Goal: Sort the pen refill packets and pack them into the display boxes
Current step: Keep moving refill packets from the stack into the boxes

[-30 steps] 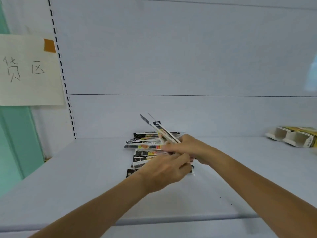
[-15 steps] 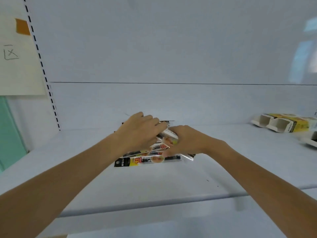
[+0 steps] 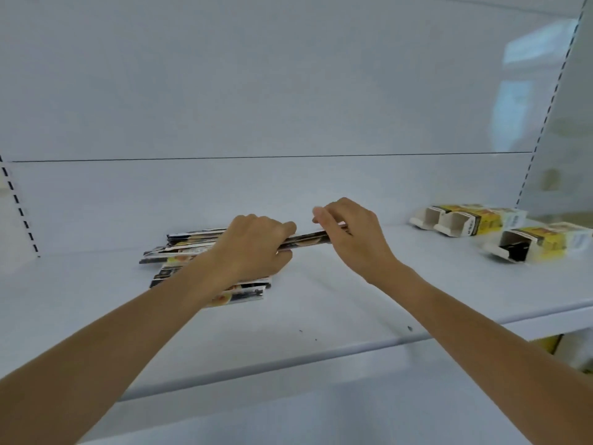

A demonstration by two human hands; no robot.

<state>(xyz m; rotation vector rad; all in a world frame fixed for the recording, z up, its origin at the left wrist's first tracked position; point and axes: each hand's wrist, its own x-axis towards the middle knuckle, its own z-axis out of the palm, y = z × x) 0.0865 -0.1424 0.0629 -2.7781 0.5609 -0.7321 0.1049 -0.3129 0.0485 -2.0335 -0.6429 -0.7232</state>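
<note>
left hand + right hand: both pinching slim glossy refill packets | loose printed packet pile under left hand, unsorted | yellow-white cardboard display boxes right of hands, mostly unfilled

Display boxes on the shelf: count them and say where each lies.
3. Two lie side by side at the back right; the third lies nearer, further right. More may sit beyond the frame's edge.
</note>
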